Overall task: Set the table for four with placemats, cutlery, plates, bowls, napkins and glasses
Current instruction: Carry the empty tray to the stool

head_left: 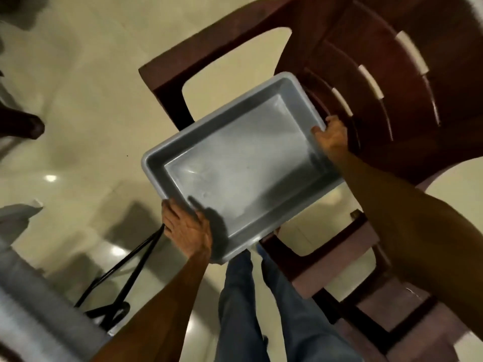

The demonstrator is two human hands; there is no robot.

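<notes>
A glossy cream tiled floor (99, 82) fills most of the view, mirroring ceiling lights, and over it at the right stands a dark red-brown moulded plastic chair (366, 74) with curved slats in its back and open armrests. Held in the air just in front of that chair is an empty grey rectangular plastic tub (235, 163), shallow, smooth-walled, with a rolled rim and rounded corners; none of the placemats, cutlery, plates, bowls, napkins or glasses can be seen, so the tub looks like the carrier for them. At the lower left a blurred grey edge (39, 304), possibly the table, sits above thin black bent-metal legs (122, 278). The left hand (187, 231) holds the near corner, fingers curled over the rim and thumb side down the outer wall; the right hand (330, 135) grips the far long side, fingers hooked over the lip. To carry it well, keep both grips on opposite sides so the slick plastic stays level, steer it clear of the chair's arm, and set it down flat before letting go with either hand.
</notes>
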